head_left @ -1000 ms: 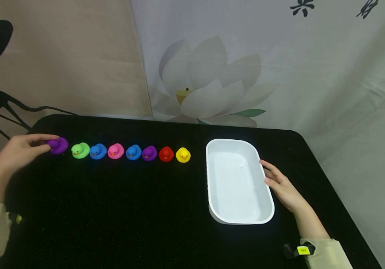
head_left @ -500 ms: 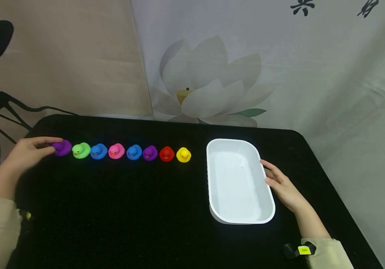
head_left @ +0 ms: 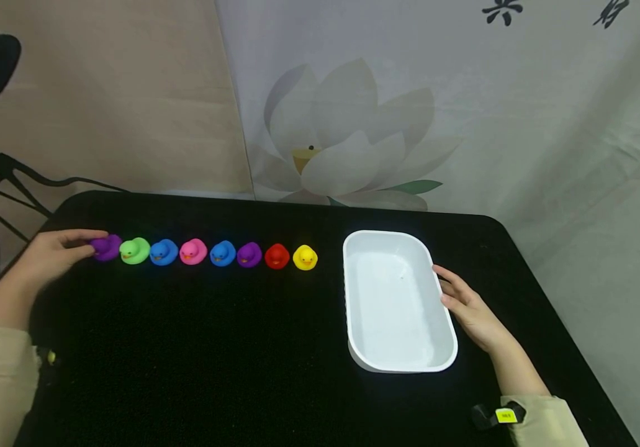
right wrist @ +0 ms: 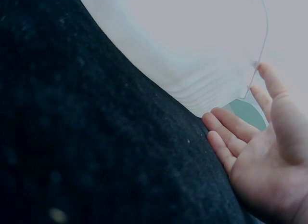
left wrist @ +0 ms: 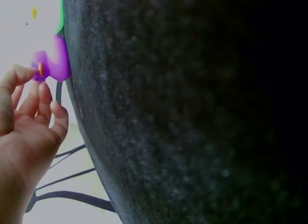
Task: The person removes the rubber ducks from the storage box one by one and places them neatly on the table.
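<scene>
At the left end of a row of rubber ducks, my left hand (head_left: 51, 257) pinches a purple rubber duck (head_left: 108, 248) between thumb and fingers. The left wrist view shows the thumb at the head of this purple duck (left wrist: 58, 60). Right beside it sits a green duck (head_left: 135, 251). On the right stands a white tray (head_left: 347, 298). My right hand (head_left: 473, 313) rests against the tray's right side, fingertips touching it. In the right wrist view those fingers (right wrist: 231, 123) lie fairly straight along the tray wall (right wrist: 192, 96), with the thumb at the rim.
Rightward from the green duck run a blue duck (head_left: 164, 252), a pink duck (head_left: 193, 251), another blue duck (head_left: 222, 254), a purple duck (head_left: 249, 254), a red duck (head_left: 277, 256) and a yellow duck (head_left: 305, 257). A black table (head_left: 213, 372) lies beneath. Behind hangs a curtain (head_left: 521, 124).
My left hand has moved the held purple duck rightward, closing the gap to the green duck. The right hand and the tray have stayed put.
</scene>
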Available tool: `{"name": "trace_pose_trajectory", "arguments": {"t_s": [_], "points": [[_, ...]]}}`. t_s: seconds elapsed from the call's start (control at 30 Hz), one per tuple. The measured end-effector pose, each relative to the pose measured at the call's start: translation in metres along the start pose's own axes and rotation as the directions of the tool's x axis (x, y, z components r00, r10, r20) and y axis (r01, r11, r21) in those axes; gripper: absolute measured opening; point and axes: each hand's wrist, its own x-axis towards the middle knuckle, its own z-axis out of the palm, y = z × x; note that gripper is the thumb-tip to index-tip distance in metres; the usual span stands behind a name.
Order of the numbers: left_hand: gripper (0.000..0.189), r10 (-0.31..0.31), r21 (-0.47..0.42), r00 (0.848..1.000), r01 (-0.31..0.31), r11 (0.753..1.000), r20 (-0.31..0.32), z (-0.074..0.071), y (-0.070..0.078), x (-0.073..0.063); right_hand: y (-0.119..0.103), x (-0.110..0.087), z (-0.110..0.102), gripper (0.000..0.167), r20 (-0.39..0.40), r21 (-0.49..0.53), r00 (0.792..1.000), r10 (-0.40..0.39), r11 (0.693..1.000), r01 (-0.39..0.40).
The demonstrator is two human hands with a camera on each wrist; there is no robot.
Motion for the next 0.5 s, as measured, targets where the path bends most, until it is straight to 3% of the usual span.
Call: {"name": "trace_pose_trajectory", "arguments": {"t_s": [0.33, 0.5], "points": [[0.065, 0.002, -0.014, 0.999, -0.001, 1.0, 0.034, -0.0011, -0.0036, 0.0013, 0.0, 0.0008, -0.0007, 0.056, 0.003, 0.003, 1.0, 0.008, 1.0, -0.008], [0.063, 0.009, 0.013, 1.0, -0.009, 1.0, 0.005, -0.0001, -0.0053, 0.0026, 0.0, 0.0014, -0.0007, 0.055, 0.008, 0.008, 1.0, 0.001, 1.0, -0.001]]}}
